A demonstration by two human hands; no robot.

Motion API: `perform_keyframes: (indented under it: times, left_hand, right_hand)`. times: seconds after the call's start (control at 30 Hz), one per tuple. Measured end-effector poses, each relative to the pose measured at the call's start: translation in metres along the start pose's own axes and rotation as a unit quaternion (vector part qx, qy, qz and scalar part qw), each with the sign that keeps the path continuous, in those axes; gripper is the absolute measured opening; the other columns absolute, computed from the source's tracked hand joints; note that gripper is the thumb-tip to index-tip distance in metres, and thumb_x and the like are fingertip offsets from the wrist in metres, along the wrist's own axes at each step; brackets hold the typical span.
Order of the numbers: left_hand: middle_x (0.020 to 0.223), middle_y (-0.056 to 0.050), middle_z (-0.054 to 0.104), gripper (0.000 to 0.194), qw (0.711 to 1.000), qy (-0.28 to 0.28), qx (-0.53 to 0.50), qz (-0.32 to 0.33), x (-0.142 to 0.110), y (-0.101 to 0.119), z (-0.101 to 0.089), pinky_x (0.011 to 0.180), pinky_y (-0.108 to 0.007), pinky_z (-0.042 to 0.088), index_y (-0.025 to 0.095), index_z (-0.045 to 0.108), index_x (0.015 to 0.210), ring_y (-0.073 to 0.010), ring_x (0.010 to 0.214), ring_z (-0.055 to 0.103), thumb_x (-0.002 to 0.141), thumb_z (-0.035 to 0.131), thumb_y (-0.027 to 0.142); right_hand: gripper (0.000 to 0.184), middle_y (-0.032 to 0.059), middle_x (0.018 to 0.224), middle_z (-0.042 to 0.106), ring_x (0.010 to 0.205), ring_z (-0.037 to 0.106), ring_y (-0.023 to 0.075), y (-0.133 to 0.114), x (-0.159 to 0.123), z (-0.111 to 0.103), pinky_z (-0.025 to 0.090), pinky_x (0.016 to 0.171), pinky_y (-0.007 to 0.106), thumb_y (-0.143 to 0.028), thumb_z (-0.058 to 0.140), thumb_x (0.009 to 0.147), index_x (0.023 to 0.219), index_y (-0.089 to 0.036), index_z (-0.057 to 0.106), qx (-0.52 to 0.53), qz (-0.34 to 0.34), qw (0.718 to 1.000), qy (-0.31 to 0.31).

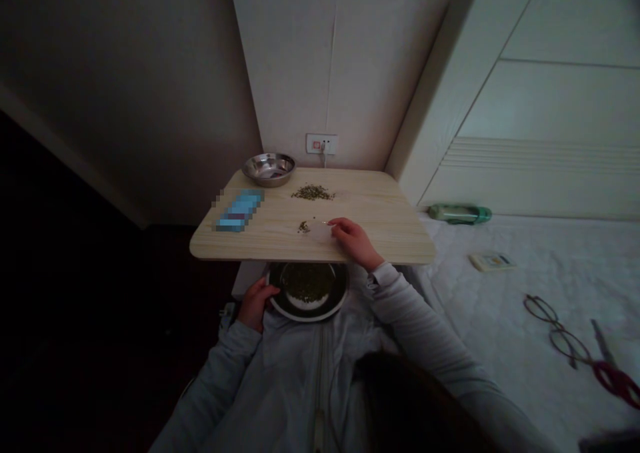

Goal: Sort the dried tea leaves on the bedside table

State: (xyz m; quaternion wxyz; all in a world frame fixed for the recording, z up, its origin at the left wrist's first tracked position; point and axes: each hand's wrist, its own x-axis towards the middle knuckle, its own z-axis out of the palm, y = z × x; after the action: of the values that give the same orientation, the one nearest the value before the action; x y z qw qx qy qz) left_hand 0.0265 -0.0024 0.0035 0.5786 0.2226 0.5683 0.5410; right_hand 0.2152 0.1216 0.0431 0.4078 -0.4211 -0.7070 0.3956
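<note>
My left hand (255, 303) grips the left rim of a dark plate with a white edge (327, 314), held over my lap under the table's near edge. Many small green grains (309, 283) lie in that plate. Above the tabletop, the fingers of my right hand (354, 241) pinch a thin, pale, see-through piece (320, 232), perhaps a card; its exact kind is unclear. It lies close to the wood beside a small cluster of grains (303, 227). Farther back on the board spreads a larger pile of green grains (313, 192).
The small wooden table (270, 245) stands against the wall. On it are a metal bowl (269, 170) and a blurred blue-screened phone (240, 210). The bed at right holds a green bottle (460, 213), a small pale box (492, 261), eyeglasses (570, 343) and red-handled scissors (617, 381).
</note>
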Motion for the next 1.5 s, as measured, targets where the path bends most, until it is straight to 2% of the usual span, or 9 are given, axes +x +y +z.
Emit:
perform_keyframes:
  times: [0.17, 0.3, 0.4, 0.47, 0.63, 0.73, 0.87, 1.17, 1.5]
  left_hand:
    - [0.043, 0.004, 0.051, 0.02, 1.0, -0.007, -0.021, -0.011, 0.001, -0.001, -0.001, 0.038, -0.02, 0.032, 0.014, 0.052, 0.064, -0.0104, 0.04, 0.047, 0.044, 0.053, 0.014]
    - [0.043, 0.005, 0.05, 0.02, 1.0, -0.002, -0.015, -0.009, 0.002, -0.002, -0.002, 0.039, -0.02, 0.033, 0.014, 0.053, 0.064, -0.0091, 0.038, 0.045, 0.044, 0.053, 0.013]
    - [0.042, 0.005, 0.05, 0.021, 1.0, -0.013, -0.022, -0.006, 0.003, -0.003, -0.002, 0.041, -0.021, 0.034, 0.014, 0.054, 0.065, -0.0092, 0.038, 0.045, 0.044, 0.052, 0.013]
    - [0.041, 0.006, 0.049, 0.021, 0.999, -0.013, -0.028, -0.007, 0.003, -0.003, -0.002, 0.043, -0.022, 0.035, 0.014, 0.054, 0.066, -0.0101, 0.039, 0.046, 0.044, 0.053, 0.013]
    - [0.042, 0.005, 0.051, 0.02, 0.999, -0.005, -0.035, -0.009, 0.0, -0.001, 0.0, 0.044, -0.023, 0.036, 0.014, 0.054, 0.064, -0.0101, 0.039, 0.046, 0.044, 0.053, 0.013]
    - [0.043, 0.004, 0.052, 0.019, 0.999, 0.001, -0.035, -0.012, -0.001, 0.0, 0.001, 0.042, -0.022, 0.035, 0.014, 0.053, 0.062, -0.0111, 0.041, 0.048, 0.043, 0.053, 0.013]
    - [0.043, 0.004, 0.053, 0.017, 0.999, 0.001, -0.036, -0.013, -0.001, 0.0, 0.001, 0.039, -0.02, 0.033, 0.014, 0.052, 0.06, -0.0104, 0.04, 0.047, 0.043, 0.053, 0.013]
    - [0.04, 0.006, 0.049, 0.016, 0.999, -0.007, -0.033, -0.001, -0.004, 0.002, 0.003, 0.04, -0.02, 0.033, 0.015, 0.052, 0.06, -0.0092, 0.038, 0.046, 0.045, 0.052, 0.013]
    - [0.04, 0.005, 0.05, 0.014, 1.0, 0.005, -0.003, 0.0, -0.002, 0.0, 0.001, 0.035, -0.018, 0.028, 0.015, 0.051, 0.059, -0.0078, 0.036, 0.043, 0.046, 0.052, 0.014]
  right_hand:
    - [0.028, -0.0014, 0.062, 0.049, 0.055, 0.042, 0.0068, 0.004, 0.002, -0.001, 0.033, 0.055, 0.019, -0.028, 0.036, 0.066, 0.088, -0.016, 0.049, -0.019, -0.005, 0.999, 0.045]
    - [0.027, -0.0011, 0.062, 0.049, 0.056, 0.043, 0.0076, 0.008, 0.013, -0.004, 0.034, 0.057, 0.02, -0.026, 0.036, 0.066, 0.087, -0.016, 0.05, -0.059, -0.003, 0.995, 0.077]
    - [0.026, -0.001, 0.061, 0.05, 0.056, 0.043, 0.0079, 0.008, 0.023, -0.009, 0.034, 0.057, 0.021, -0.026, 0.037, 0.066, 0.086, -0.016, 0.05, -0.086, -0.002, 0.993, 0.081]
    - [0.027, -0.0006, 0.062, 0.051, 0.057, 0.044, 0.0079, 0.005, 0.025, -0.012, 0.035, 0.057, 0.021, -0.026, 0.036, 0.067, 0.087, -0.016, 0.05, -0.091, -0.013, 0.994, 0.053]
    - [0.026, -0.0003, 0.067, 0.053, 0.06, 0.046, 0.0074, -0.007, 0.013, -0.014, 0.034, 0.059, 0.02, -0.028, 0.038, 0.068, 0.088, -0.017, 0.05, -0.117, -0.058, 0.99, -0.061]
    - [0.024, -0.0005, 0.067, 0.054, 0.059, 0.045, 0.0071, -0.012, 0.009, -0.009, 0.034, 0.059, 0.02, -0.028, 0.039, 0.068, 0.086, -0.018, 0.052, -0.164, -0.075, 0.98, -0.082]
    - [0.024, 0.0, 0.068, 0.055, 0.06, 0.045, 0.0072, -0.013, 0.018, 0.003, 0.034, 0.059, 0.02, -0.027, 0.039, 0.069, 0.086, -0.017, 0.052, -0.197, -0.077, 0.973, -0.089]
    - [0.024, 0.0019, 0.074, 0.056, 0.064, 0.047, 0.0093, -0.01, 0.041, 0.026, 0.033, 0.058, 0.021, -0.034, 0.036, 0.07, 0.081, -0.018, 0.05, -0.285, -0.04, 0.957, -0.026]
    - [0.028, 0.0036, 0.071, 0.056, 0.064, 0.048, 0.0117, -0.008, 0.051, 0.029, 0.032, 0.057, 0.023, -0.039, 0.034, 0.07, 0.077, -0.016, 0.05, -0.351, 0.021, 0.936, 0.026]
